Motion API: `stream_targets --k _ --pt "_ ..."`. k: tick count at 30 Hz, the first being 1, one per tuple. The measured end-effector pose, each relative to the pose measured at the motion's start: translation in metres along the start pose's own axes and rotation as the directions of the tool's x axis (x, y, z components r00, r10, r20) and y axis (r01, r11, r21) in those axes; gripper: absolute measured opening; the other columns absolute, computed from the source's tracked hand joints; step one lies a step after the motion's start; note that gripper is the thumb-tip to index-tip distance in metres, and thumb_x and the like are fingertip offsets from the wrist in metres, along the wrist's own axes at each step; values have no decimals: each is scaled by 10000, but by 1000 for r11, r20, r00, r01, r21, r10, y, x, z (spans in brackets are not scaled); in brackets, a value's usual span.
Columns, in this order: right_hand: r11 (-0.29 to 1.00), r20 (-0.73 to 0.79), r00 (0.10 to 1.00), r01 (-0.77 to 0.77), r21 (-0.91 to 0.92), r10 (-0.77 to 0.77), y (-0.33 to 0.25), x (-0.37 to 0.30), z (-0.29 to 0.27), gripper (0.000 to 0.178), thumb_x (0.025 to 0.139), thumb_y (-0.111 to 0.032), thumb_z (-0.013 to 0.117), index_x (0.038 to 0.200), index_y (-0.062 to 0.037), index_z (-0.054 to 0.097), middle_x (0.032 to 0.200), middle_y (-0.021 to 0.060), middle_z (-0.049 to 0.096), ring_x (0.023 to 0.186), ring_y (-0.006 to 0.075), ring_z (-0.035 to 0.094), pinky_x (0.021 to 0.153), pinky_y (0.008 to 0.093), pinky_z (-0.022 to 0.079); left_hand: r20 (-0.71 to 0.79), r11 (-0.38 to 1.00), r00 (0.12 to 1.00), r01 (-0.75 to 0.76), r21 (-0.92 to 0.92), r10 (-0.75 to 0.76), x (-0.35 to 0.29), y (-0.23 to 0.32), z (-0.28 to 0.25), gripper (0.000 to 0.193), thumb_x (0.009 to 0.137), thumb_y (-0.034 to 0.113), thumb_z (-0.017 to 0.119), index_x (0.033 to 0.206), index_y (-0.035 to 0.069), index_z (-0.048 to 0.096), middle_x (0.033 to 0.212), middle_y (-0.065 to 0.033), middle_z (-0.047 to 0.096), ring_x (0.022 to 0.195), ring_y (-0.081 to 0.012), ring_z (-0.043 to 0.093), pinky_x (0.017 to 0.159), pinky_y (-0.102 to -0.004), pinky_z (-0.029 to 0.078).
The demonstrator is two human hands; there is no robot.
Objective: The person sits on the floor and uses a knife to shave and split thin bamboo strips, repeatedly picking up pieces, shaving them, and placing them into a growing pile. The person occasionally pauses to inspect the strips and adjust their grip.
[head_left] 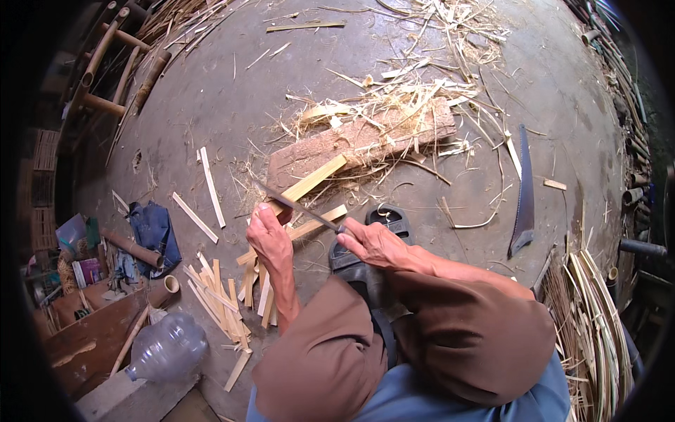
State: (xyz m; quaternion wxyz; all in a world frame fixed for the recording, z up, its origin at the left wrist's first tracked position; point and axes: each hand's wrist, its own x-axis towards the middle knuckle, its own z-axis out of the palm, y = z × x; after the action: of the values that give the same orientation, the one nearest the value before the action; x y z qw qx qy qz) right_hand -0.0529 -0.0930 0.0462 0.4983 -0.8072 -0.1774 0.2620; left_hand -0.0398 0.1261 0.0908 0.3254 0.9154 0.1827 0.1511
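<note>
My left hand [270, 235] is closed around the near end of a flat bamboo strip [314, 179], whose far end rests at the edge of a reddish wooden block [302, 160]. In my right hand [374, 244] is the handle of a knife; its long dark blade [299, 206] lies across the strip close to my left fingers. Another bamboo strip [318, 222] lies beneath the blade, nearer to me. Curly shavings [415, 105] cover much of the block.
A hand saw [524, 197] lies on the floor at the right, above a bundle of split bamboo [594, 309]. Cut strips [218, 302] are heaped at the left, near a clear plastic jug [169, 344] and a wooden box [98, 330]. My sandalled feet [388, 219] stand close by.
</note>
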Motion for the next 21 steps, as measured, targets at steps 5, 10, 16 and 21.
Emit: stream_targets --k 5,10,16,21 --pt "984 -97 995 -33 -177 15 51 8 15 333 1013 -404 507 1037 -76 455 651 237 597 683 492 607 603 578 461 125 872 970 241 -426 -207 6 -41 11 457 1075 253 370 1009 -123 622 844 -192 715 711 -226 727 643 -302 617" --pt "956 -95 995 -53 -290 26 54 9 22 343 1009 -427 505 1041 -87 471 706 249 633 716 493 628 608 586 476 191 770 928 372 -519 -320 -7 -57 1 486 1083 260 344 1039 -140 617 860 -214 712 747 -241 734 663 -309 635" --pt "979 -40 999 5 -202 -13 18 3 32 332 1003 -403 529 1001 -75 483 733 259 631 746 486 627 628 577 470 152 905 952 299 -304 -264 -11 -57 -5 499 1064 277 374 967 -158 597 787 -221 712 673 -245 727 583 -317 616" --pt "961 -144 970 -218 -173 194 45 3 17 372 998 -427 523 1083 -66 549 815 292 648 813 511 621 701 553 482 154 727 910 402 -556 -385 -16 -47 14 508 1059 285 374 893 -122 628 768 -190 722 589 -210 702 505 -304 571"
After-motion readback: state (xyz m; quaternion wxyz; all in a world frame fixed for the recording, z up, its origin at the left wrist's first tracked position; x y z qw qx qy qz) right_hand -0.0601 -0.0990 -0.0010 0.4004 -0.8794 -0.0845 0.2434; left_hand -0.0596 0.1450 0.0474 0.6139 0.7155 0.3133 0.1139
